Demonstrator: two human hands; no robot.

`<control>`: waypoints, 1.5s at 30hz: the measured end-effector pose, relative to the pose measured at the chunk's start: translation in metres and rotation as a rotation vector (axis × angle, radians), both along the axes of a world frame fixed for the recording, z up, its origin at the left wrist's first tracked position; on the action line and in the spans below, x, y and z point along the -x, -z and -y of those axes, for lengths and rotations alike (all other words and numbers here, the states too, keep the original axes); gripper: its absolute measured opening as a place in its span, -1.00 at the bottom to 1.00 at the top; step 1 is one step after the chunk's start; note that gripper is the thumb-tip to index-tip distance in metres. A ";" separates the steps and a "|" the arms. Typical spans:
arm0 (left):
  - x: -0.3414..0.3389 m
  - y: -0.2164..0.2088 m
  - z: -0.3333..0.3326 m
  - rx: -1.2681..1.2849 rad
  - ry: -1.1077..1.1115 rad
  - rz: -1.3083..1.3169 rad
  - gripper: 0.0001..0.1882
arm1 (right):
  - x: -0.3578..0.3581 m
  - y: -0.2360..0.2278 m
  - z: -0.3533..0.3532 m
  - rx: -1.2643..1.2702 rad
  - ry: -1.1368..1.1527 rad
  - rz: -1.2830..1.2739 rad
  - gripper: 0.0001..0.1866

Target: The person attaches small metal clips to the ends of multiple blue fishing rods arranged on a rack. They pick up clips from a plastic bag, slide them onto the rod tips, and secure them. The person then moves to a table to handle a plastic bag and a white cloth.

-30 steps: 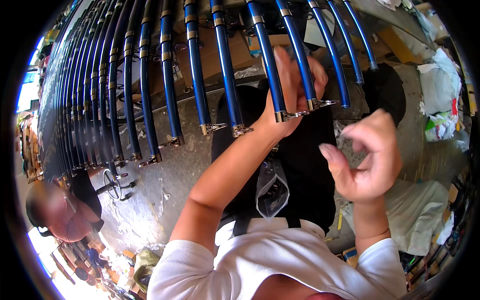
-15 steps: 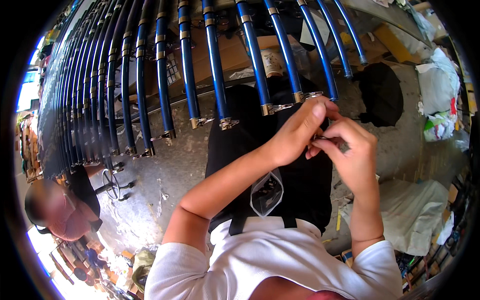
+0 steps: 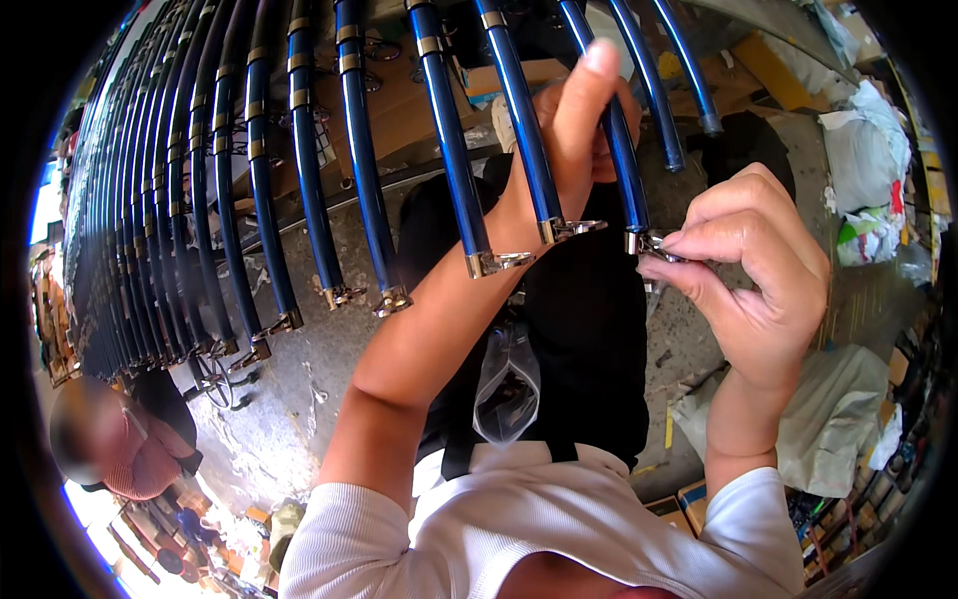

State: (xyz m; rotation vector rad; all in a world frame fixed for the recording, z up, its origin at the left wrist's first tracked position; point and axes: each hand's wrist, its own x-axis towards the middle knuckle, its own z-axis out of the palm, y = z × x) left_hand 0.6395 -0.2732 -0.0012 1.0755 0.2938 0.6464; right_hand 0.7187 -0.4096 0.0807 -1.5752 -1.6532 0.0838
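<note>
A row of glossy blue rods (image 3: 361, 170) with metal bands runs down towards me. My left hand (image 3: 569, 130) is wrapped around one blue rod (image 3: 626, 175), thumb pointing up along it. At that rod's lower end my right hand (image 3: 758, 265) pinches a small shiny metal fitting (image 3: 659, 246) between thumb and fingertips. The fitting sits at the rod's tip. Similar metal fittings (image 3: 571, 231) are on the rod ends to the left. Two rods (image 3: 659, 115) on the right end bare. An open clear bag (image 3: 507, 394) with small dark pieces rests on my lap.
Another person (image 3: 125, 439) is at the lower left, near a wheeled stool base (image 3: 218, 384). White plastic bags (image 3: 866, 150) and a pale sheet (image 3: 833, 414) lie on the right. Cardboard (image 3: 374, 115) shows under the rods.
My hands have parted: the left has moved up and taken hold of the rod. My right hand has brought the metal fitting to that rod's end, which was bare before.
</note>
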 end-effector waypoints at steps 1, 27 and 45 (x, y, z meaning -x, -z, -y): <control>-0.002 -0.003 0.001 -0.011 -0.034 0.012 -0.37 | 0.000 0.001 -0.001 -0.008 0.002 0.012 -0.69; -0.003 -0.002 0.012 0.253 -0.020 0.177 -0.44 | 0.009 0.016 -0.003 -0.089 0.200 0.067 -0.48; 0.049 0.023 0.026 0.208 -0.049 -0.309 -0.51 | 0.060 0.039 0.062 -0.021 -0.207 -0.217 -0.85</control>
